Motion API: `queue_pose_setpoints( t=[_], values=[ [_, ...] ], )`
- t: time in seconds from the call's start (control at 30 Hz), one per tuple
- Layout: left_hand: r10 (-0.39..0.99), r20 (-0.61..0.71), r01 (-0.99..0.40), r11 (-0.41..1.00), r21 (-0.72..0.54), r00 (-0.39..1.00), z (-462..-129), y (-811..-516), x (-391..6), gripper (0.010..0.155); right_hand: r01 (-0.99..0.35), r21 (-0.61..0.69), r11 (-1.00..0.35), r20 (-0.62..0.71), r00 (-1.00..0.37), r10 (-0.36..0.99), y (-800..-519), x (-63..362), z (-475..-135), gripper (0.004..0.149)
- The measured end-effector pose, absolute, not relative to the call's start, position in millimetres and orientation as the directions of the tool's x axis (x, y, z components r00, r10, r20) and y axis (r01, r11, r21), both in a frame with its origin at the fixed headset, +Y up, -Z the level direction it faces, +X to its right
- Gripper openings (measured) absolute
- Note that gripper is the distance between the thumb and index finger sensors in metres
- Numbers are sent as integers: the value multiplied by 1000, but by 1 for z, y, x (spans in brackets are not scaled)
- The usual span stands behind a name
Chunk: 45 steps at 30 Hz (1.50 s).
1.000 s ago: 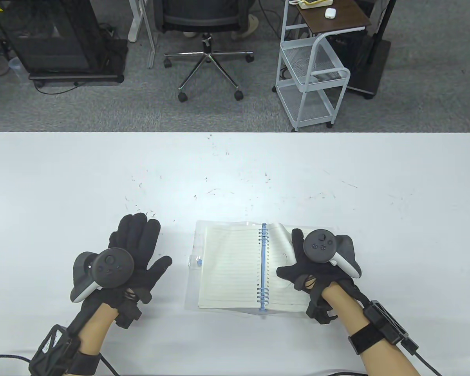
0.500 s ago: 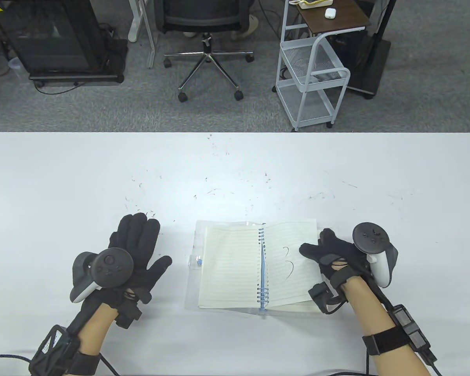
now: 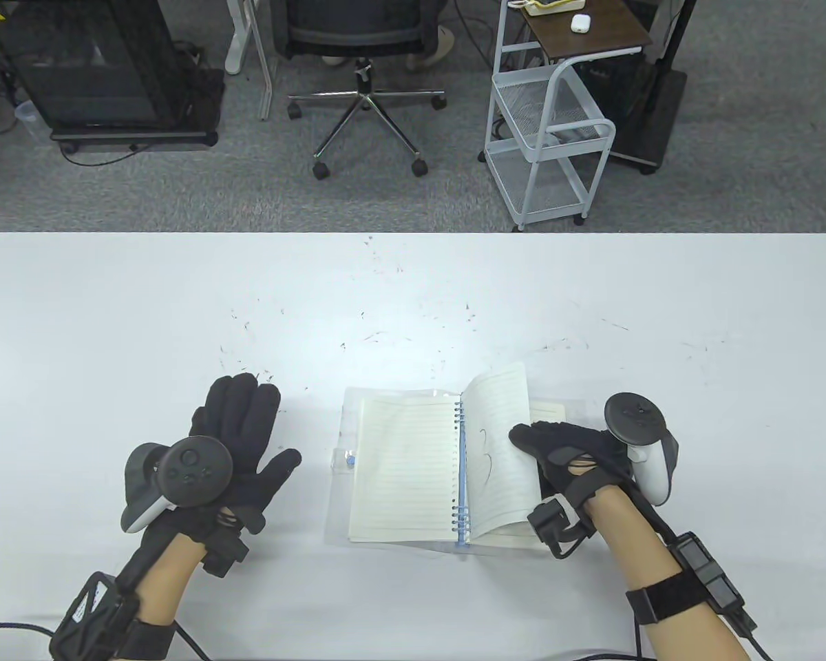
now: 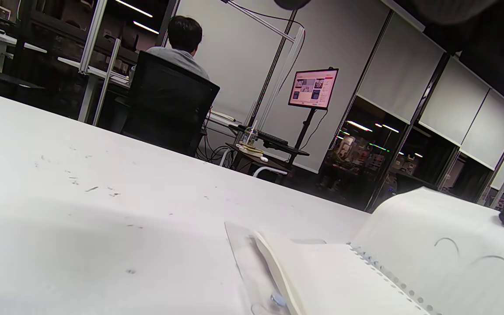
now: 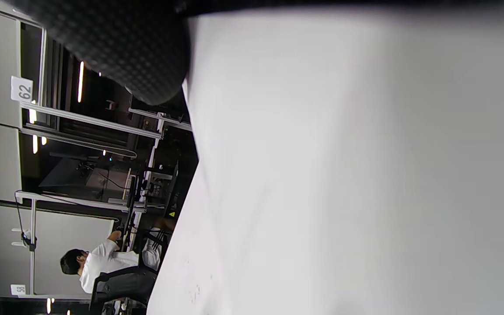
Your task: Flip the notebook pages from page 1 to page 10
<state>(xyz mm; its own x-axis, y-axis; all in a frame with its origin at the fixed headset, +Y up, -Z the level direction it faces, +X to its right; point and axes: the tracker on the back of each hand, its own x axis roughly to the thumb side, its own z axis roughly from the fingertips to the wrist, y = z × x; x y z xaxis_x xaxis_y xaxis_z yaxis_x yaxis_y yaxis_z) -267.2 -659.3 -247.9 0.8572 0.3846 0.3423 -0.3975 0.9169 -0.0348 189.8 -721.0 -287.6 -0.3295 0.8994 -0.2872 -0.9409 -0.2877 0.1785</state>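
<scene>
notebook (image 3: 413,468): spiral-bound, lying open on the counter (image 3: 110,310), betw my two hands.
page (image 3: 499,441): right-side leaf marked "3", lifted off the stack, curling up twd the spiral (image 3: 461,468).
right hand (image 3: 568,451): on the page's outer edge; fingers (image 3: 523,435) look closed on the leaf, thumb side hidden, so can't confirm a pinch.
left hand (image 3: 237,441): flat on counter, left of notebook, well apart; fingers spread, holding nothing.
step: I judge a mid-flip, early in the count.
how: carry the edge in an arc over the spiral, one leaf only, no tugging at the rings; left hand could press the left-side pages so the notebook won't slide.
</scene>
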Motion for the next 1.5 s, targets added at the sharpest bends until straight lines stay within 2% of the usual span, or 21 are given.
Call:
queue_pose_setpoints(
  t=[0.23,0.4,0.63,0.83,1.0,1.23,1.37,1.5],
  values=[
    [387,352,-405,914,-26,852,-247,-657,-268,87,-910,227,-346,-240,-396,886,-716,148,-298,42],
    [388,358,-408,913,-22,849,-247,-657,-268,87,-851,292,-437,-185,-498,847,-717,111,-309,42],
    [387,365,-407,913,-24,847,-246,-657,-268,87,-696,356,-624,-61,-683,728,-732,65,-322,42],
    [387,368,-405,914,-29,846,-246,-658,-267,87,-607,385,-695,-2,-754,656,-748,40,-322,44],
    [383,371,-398,917,-37,846,-247,-659,-266,87,-597,370,-712,35,-757,652,-752,32,-320,53],
    [384,367,-398,917,-39,847,-247,-658,-266,87,-634,363,-683,20,-728,686,-752,37,-319,55],
    [384,367,-399,916,-38,847,-247,-658,-266,87,-658,333,-675,14,-712,702,-744,52,-317,56],
    [384,367,-400,916,-35,847,-247,-658,-267,87,-706,267,-656,10,-679,734,-727,85,-314,61]
  ],
)
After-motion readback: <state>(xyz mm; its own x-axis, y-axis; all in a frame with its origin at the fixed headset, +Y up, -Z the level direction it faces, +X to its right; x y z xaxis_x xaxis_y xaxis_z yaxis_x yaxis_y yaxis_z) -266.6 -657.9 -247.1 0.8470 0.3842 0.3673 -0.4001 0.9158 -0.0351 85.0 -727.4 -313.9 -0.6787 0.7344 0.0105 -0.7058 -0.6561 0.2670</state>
